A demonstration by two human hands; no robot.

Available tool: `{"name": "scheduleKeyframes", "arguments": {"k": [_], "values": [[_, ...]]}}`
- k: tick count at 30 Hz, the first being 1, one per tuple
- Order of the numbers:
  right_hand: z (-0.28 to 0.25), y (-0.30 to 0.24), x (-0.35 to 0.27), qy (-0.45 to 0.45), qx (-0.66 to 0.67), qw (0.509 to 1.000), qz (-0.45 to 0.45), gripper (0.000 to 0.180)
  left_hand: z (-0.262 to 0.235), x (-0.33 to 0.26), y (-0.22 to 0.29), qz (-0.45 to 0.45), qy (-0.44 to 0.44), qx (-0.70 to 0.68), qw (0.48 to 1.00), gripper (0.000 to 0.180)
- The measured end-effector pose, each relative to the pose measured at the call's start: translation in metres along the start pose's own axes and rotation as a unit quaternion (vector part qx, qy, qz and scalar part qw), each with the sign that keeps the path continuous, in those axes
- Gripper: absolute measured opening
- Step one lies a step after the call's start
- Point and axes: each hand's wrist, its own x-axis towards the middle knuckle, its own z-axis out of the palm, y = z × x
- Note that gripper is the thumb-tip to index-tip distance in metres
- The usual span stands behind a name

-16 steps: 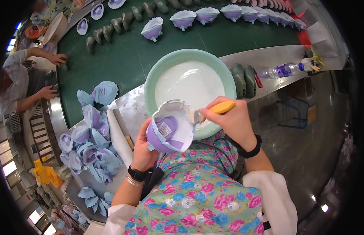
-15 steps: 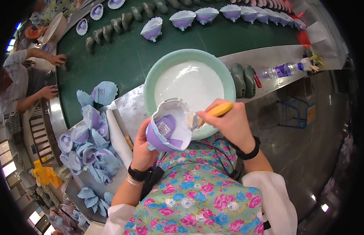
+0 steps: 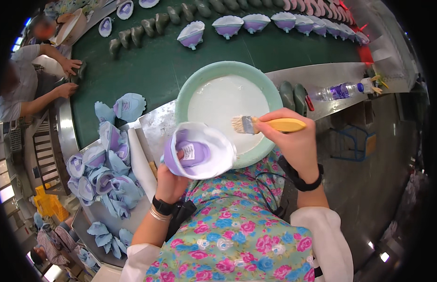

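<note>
In my left hand (image 3: 171,184) is a purple and light-blue shoe upper (image 3: 216,157), tilted with its opening toward me. White wet coating lines its inner edge, and a small white label shows inside. My right hand (image 3: 293,143) grips a flat paintbrush (image 3: 247,125) by its yellow handle. Its pale bristles point left over a green basin (image 3: 184,96) of white liquid (image 3: 223,101). The brush is apart from the upper, which overlaps the basin's near left rim in view.
A pile of shoe uppers (image 3: 105,181) lies on the left. Coated uppers (image 3: 228,27) and dark shoe lasts (image 3: 148,26) line the green conveyor (image 3: 134,70). More lasts (image 3: 287,96) and a bottle (image 3: 340,91) stand right of the basin. A co-worker's hands (image 3: 70,77) hold a last.
The brush has come off the upper's inner edge, and its bristles now hang over the basin. My left hand has turned the upper. My right hand has moved slightly right.
</note>
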Motion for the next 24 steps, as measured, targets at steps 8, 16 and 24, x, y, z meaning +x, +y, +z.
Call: {"name": "scheduleKeyframes", "arguments": {"k": [8,16,24], "values": [[0.024,-0.04,-0.015,-0.167,0.075,0.97,-0.163,0.013,0.056,-0.005,-0.02,-0.244,0.073,-0.059,0.965,0.032],[0.002,-0.001,-0.027,-0.091,-0.067,0.992,0.061,0.012,0.002,0.008,-0.021,-0.247,-0.041,0.015,0.968,0.019],[-0.01,-0.019,0.002,0.076,0.061,0.981,0.166,0.011,-0.015,0.115,0.101,0.159,-0.076,0.147,0.973,0.038]]}}
